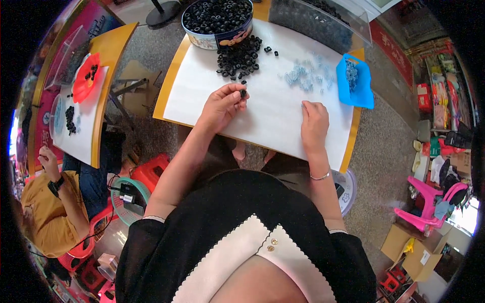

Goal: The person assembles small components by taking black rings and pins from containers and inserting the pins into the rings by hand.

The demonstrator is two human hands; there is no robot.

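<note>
My left hand (222, 107) pinches a small black ring-shaped part (243, 93) between thumb and fingers, just above the white table top (192, 96). Beyond it lies a loose pile of similar black parts (238, 61), several with a round hole. My right hand (315, 123) is closed near the table's front right, thumb against the curled fingers; whatever it may hold is too small or hidden to make out. Ahead of that hand, small clear bluish pieces (303, 77) are scattered. More of them sit in a blue plastic scoop-shaped tray (362, 97) at the right edge.
A round tin (204, 40) heaped with black parts stands at the far edge, beside a clear plastic bin (353, 31). To the left, another person in a yellow top (50, 217) sits at a second table (113, 60) with a red dish (83, 91). A pink chair (424, 204) stands far right.
</note>
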